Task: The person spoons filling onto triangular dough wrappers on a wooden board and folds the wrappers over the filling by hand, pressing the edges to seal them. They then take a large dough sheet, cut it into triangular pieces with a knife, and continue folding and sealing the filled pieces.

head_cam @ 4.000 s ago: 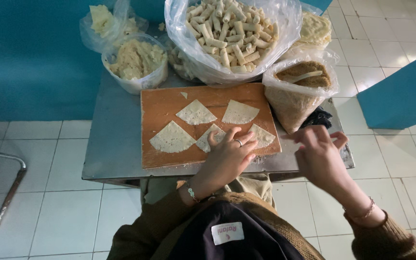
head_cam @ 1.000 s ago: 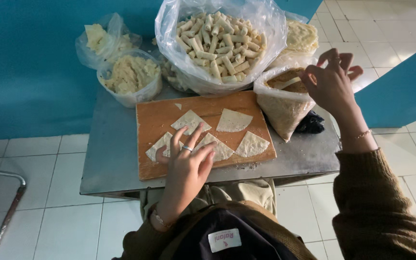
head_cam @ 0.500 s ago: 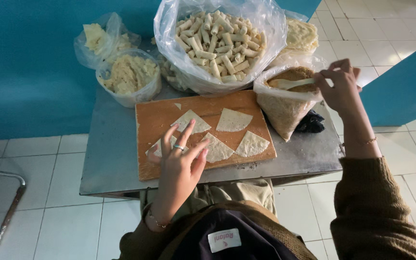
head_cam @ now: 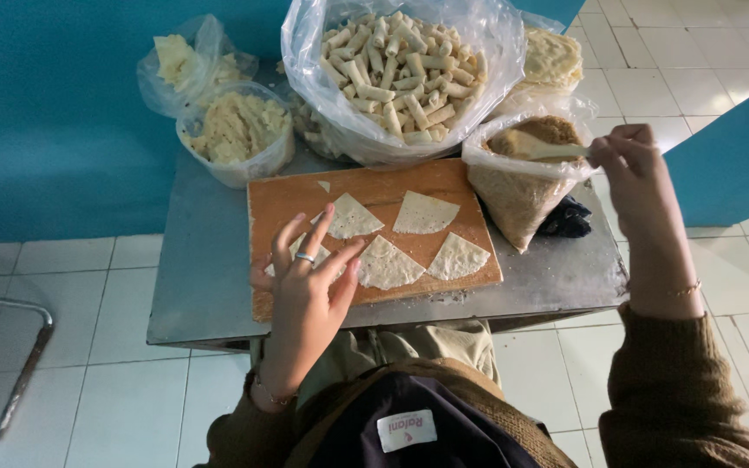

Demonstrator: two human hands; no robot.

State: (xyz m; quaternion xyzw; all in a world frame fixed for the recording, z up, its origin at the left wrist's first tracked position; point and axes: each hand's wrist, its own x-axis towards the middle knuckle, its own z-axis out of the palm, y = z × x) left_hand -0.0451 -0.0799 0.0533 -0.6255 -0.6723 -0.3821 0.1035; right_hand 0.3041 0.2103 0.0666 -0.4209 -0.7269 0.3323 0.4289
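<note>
1. Left hand (head_cam: 309, 282): fingers spread open, holding nothing, resting on a pale triangular dough sheet (head_cam: 298, 253) on the orange wooden board (head_cam: 374, 186).
2. Right hand (head_cam: 633, 165): fingertips pinched on a pale flat spoon (head_cam: 543, 149) standing in the clear plastic bag of brown filling (head_cam: 522, 178).
3. Large clear bag of rolled pastries (head_cam: 400, 69): behind the board.

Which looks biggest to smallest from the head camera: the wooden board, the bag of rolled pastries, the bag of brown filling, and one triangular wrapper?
1. Bag of rolled pastries and wooden board: too alike to rank.
2. Bag of brown filling.
3. Triangular wrapper, by far the smallest.
</note>
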